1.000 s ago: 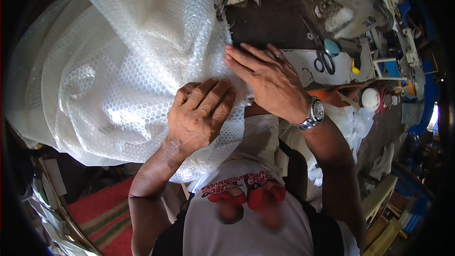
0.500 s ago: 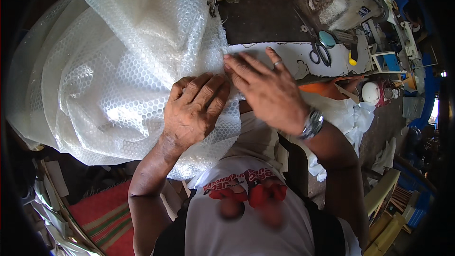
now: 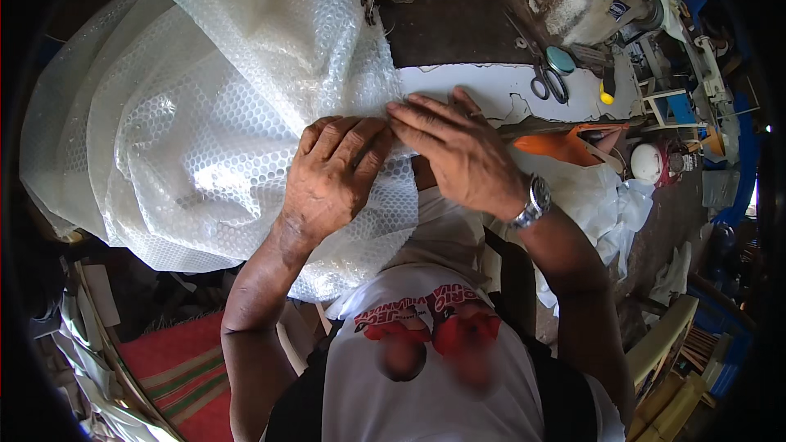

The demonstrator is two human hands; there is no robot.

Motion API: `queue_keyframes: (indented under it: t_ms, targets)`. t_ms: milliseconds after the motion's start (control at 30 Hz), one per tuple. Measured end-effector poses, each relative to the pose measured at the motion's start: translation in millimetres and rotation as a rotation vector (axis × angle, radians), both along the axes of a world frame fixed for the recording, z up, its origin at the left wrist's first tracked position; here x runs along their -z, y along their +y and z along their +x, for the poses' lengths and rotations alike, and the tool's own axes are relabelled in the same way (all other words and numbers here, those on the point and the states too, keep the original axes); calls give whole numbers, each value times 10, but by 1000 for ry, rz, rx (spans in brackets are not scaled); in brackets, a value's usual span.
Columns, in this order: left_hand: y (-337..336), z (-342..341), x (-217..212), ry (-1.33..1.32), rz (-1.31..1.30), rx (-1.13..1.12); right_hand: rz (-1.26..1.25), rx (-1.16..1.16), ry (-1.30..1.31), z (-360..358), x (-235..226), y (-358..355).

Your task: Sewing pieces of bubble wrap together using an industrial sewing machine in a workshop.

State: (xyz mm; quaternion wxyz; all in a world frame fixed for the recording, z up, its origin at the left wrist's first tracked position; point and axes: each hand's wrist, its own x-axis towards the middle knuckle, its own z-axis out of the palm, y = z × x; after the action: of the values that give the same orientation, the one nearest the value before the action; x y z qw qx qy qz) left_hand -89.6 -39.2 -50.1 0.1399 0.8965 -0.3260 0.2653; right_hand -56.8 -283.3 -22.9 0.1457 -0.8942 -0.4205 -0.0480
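Note:
A large sheet of clear bubble wrap [image 3: 205, 164] spreads in loose folds over the left side and the table, its right edge reaching down to my lap. My left hand [image 3: 340, 168] is closed on the wrap near that edge, fingers bent and fingertips bunched together. Alongside it, my right hand [image 3: 463, 151], with a ring and a wristwatch [image 3: 536, 199], lies with fingers stretched out. Its fingertips touch the wrap's edge by the left fingertips; the right thumb is hidden.
A sewing machine [image 3: 565, 8] stands at the far side, its needle end above the wrap. Black-handled scissors [image 3: 548, 84] and a round green-lidded tin [image 3: 560, 60] lie on the tabletop [image 3: 491, 90]. An orange piece [image 3: 561, 147] and white sheeting [image 3: 598, 213] are at the right.
My right hand has drawn slightly down and its fingers have come closer together along the wrap's edge. The left hand keeps its hold on the wrap. The view has shifted a little.

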Motion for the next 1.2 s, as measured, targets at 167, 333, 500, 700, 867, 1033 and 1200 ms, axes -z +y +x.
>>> queue_keyframes:
  t_ms: [167, 333, 500, 700, 867, 1033, 1200]
  targets:
    - [-55, -52, -198, 30, 33, -9, -47, 102, -57, -155, 13, 86]
    - [-44, 333, -767, 364, -14, 121, -30, 77, -110, -164, 57, 94]
    - [34, 796, -613, 256, 182, -36, 56, 53, -119, -136, 153, 97]
    - [84, 832, -312, 188, -54, -175, 120, 49, -135, -163, 226, 83]
    - [211, 1751, -423, 284, -66, -462, 126, -58, -101, -76, 189, 34]
    - [401, 2507, -379, 403, 242, -237, 197, -144, -168, 58, 149, 59]
    - [551, 2581, -261, 363, 102, -65, 167, -259, -128, 160, 117, 46]
